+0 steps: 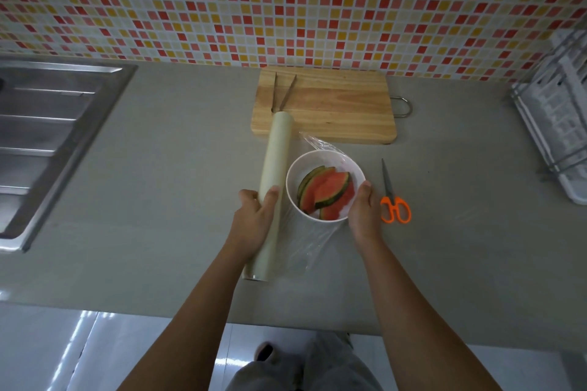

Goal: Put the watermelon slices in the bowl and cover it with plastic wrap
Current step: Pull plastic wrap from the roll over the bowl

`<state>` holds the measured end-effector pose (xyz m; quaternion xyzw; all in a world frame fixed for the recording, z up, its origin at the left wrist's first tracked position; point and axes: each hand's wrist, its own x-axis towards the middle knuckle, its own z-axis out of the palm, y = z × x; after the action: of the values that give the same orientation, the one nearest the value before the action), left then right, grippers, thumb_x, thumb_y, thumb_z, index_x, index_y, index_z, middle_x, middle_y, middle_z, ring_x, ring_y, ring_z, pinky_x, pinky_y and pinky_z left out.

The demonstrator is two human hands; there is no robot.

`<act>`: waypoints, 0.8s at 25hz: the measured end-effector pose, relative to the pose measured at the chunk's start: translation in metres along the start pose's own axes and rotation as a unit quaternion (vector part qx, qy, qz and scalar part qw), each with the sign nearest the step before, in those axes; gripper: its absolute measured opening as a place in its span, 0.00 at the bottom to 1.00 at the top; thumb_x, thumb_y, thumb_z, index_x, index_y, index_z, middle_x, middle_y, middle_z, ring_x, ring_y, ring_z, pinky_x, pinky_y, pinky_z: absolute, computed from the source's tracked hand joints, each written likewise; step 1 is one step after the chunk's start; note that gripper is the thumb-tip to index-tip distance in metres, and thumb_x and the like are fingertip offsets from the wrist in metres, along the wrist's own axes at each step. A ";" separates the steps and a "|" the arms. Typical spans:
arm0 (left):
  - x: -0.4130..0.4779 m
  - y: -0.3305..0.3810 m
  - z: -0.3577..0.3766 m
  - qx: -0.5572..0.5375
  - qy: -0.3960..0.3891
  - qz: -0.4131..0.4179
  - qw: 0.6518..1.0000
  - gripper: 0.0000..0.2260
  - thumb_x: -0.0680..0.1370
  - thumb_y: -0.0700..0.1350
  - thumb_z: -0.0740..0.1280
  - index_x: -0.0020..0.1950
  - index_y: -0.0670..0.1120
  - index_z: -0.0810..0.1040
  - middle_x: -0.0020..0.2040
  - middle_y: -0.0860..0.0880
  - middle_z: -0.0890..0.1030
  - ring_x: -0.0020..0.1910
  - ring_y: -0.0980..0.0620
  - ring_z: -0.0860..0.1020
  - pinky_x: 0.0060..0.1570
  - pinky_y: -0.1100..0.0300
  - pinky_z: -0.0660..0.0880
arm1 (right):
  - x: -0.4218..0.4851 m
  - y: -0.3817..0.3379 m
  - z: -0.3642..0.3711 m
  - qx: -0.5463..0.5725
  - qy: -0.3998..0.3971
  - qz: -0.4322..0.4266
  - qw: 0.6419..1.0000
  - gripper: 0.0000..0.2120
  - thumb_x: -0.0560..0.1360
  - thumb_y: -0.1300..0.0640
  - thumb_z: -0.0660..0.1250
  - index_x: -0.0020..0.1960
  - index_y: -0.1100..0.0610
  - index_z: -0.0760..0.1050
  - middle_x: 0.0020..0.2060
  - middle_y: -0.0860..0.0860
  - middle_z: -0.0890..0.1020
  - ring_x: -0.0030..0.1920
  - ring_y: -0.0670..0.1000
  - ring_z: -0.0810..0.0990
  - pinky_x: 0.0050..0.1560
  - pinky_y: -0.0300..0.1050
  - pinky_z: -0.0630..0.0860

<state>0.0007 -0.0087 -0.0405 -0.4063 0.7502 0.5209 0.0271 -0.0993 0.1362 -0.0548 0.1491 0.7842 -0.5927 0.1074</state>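
Fingers [249, 197] of left hand [252, 219] clenched round plastic wrap roll [275, 162]; right hand [363, 216] curled against bowl [291, 181] side, film [317, 241] drawn across watermelon slices [327, 190].

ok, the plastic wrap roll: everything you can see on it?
The plastic wrap roll is a long, pale cream cylinder lying left of the white bowl, its far end overlapping the wooden cutting board. The left hand grips it near mid-length. Clear film runs from it across the bowl, where the right hand holds it at the rim.
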 end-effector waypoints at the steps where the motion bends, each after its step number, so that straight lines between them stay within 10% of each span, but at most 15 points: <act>1: 0.001 0.002 0.001 0.001 -0.004 0.004 1.000 0.20 0.77 0.59 0.62 0.56 0.44 0.62 0.50 0.46 0.75 0.47 0.46 0.75 0.41 0.56 0.69 | 0.003 -0.002 -0.001 -0.003 0.002 -0.006 1.000 0.23 0.82 0.54 0.46 0.62 0.71 0.68 0.63 0.66 0.73 0.63 0.60 0.71 0.48 0.38 0.63; 11: -0.004 -0.009 0.011 0.063 0.011 0.017 0.998 0.21 0.80 0.57 0.56 0.69 0.47 0.63 0.60 0.40 0.77 0.59 0.39 0.75 0.49 0.56 0.66 | 0.008 -0.006 -0.003 -0.031 0.005 -0.017 0.999 0.23 0.82 0.55 0.46 0.60 0.73 0.69 0.61 0.69 0.74 0.62 0.63 0.71 0.48 0.43 0.62; 20: -0.006 -0.016 0.001 0.035 0.023 -0.013 0.999 0.19 0.75 0.55 0.67 0.54 0.43 0.65 0.48 0.46 0.75 0.44 0.46 0.74 0.37 0.56 0.67 | 0.007 -0.009 -0.002 -0.035 0.014 -0.030 0.999 0.23 0.82 0.56 0.47 0.60 0.76 0.68 0.61 0.72 0.72 0.63 0.65 0.70 0.52 0.44 0.61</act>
<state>0.0146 -0.0063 -0.0506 -0.4267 0.7633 0.4841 0.0305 -0.1095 0.1364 -0.0487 0.1301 0.8100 -0.5656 0.0841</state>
